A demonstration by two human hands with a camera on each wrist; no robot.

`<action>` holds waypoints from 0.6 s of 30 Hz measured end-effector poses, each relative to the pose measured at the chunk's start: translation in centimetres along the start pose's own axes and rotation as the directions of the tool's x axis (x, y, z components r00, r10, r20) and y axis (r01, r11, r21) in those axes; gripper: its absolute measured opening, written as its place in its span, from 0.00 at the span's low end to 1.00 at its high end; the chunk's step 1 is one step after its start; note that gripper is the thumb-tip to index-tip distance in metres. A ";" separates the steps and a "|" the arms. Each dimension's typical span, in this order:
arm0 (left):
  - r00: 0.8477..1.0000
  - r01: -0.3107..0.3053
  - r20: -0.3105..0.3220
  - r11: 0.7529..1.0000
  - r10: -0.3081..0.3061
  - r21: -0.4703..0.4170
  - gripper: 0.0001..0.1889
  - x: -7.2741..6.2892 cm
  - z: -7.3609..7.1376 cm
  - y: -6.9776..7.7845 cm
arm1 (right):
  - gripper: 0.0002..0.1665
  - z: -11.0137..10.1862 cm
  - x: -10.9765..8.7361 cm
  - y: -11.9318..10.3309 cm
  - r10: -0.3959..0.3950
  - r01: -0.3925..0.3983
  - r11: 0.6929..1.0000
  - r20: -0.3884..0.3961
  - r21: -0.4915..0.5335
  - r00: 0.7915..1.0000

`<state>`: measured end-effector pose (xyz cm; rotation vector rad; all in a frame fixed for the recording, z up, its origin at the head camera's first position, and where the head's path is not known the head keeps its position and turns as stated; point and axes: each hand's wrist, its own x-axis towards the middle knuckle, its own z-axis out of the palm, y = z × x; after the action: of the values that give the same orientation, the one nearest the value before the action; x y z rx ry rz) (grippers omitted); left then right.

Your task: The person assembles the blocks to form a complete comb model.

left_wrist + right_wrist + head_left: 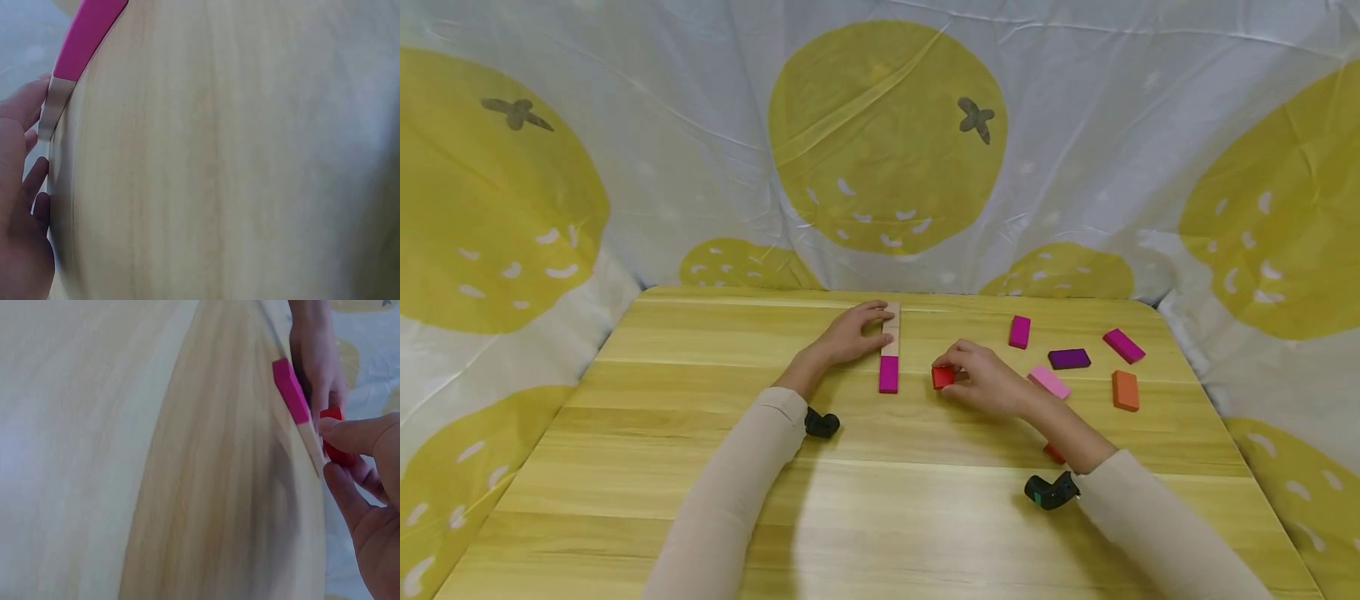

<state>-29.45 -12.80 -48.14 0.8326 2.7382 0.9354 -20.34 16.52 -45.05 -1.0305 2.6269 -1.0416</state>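
From beige sleeves [1165, 533] in the foreground, pinches red block [942, 380] between thumb and fingers of right hand [992, 383], presumably for control, near magenta block [888, 376]; rests left hand [846, 335], fingers spread, against adjoining plain wooden blocks [894, 327], seemingly to steady them.

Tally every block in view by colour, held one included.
Magenta blocks: 3
Plain wood blocks: 2
Red blocks: 2 (one in the right hand, one partly hidden)
Purple block: 1
Light pink block: 1
Orange block: 1
Total: 10
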 end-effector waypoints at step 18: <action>1.000 -0.013 -0.014 1.000 0.013 0.001 0.27 0.1 0.2 -0.3 | 0.19 3.9 1.8 -2.5 -0.089 0.089 0.996 0.076 -0.004 0.993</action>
<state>-29.64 -12.79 -48.47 0.8475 2.7485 0.9467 -18.93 11.87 -46.12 -1.1748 2.5480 -0.9907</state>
